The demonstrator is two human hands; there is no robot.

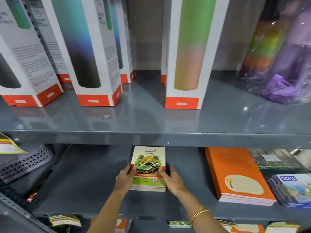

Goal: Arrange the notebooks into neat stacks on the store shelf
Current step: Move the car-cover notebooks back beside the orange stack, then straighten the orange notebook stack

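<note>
A small stack of notebooks with a green car and palm trees on the top cover lies on the grey middle shelf. My left hand grips the stack's left edge, thumb on the cover. On the right edge rests my right hand, fingers laid on the cover and side. A stack of orange notebooks lies to the right on the same shelf. Further right sits a stack of blue-covered drawing books.
The upper shelf carries tall white bottle boxes and wrapped purple bottles. A grey perforated tray sits at the left of the middle shelf. More notebooks and labels show on the shelf below.
</note>
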